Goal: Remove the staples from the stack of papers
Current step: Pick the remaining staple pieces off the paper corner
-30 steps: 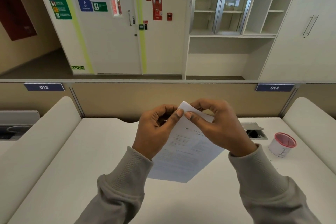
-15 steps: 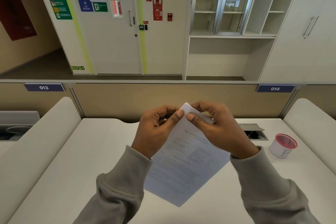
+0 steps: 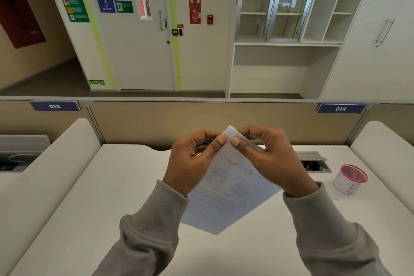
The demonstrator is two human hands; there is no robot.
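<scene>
A thin stack of printed white papers (image 3: pixel 226 195) hangs above the white desk (image 3: pixel 112 197), held up by its top corner. My left hand (image 3: pixel 190 161) pinches that corner from the left, thumb on the front sheet. My right hand (image 3: pixel 268 159) pinches the same corner from the right, thumb close to the left thumb, fingers curled behind the paper. The corner sticks up between both thumbs. No staple can be made out; the fingers hide that spot.
A small white tub with a red rim (image 3: pixel 350 179) stands on the desk at the right. A cable hatch (image 3: pixel 313 162) lies open behind my right hand. Padded partitions (image 3: pixel 56 163) flank the desk, and a beige divider wall (image 3: pixel 156 119) closes the back.
The hanging sheets swung: their lower corner dropped lower half a second ago and has come back up a little. Both hands stay pinched at the top corner, barely moving.
</scene>
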